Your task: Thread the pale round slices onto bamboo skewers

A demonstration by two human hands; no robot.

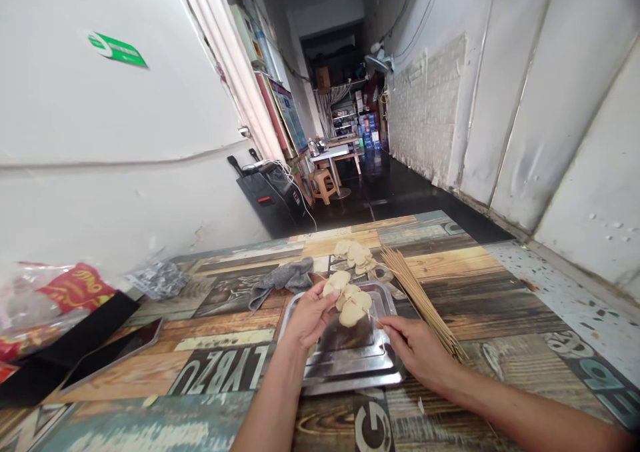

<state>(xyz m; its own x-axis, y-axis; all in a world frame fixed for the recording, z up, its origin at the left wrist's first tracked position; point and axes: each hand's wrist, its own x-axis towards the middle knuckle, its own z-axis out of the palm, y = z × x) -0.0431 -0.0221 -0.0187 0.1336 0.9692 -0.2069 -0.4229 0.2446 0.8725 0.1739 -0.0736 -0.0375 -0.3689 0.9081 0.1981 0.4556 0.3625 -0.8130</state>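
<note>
Over a shiny metal tray (pixel 350 377), my left hand (pixel 311 315) grips thin, pale beige round slices (pixel 354 307) that overlap in a row. My right hand (pixel 407 342) is closed on a thin wooden skewer (pixel 373 317), whose other end meets the slices. How far the skewer passes through them is hidden. Just behind the tray lies a pile of similar pale slices (pixel 354 253). A bundle of long bamboo skewers (pixel 420 295) rests on the table to the right of the tray, near my right hand.
A grey cloth (pixel 285 280) lies left of the tray on the patterned wooden table (pixel 225 342). Farther left are a phone or tablet (pixel 115 352), a clear plastic bag (pixel 160 279) and a red package (pixel 75 292). A black case (pixel 273 195) stands beyond the table.
</note>
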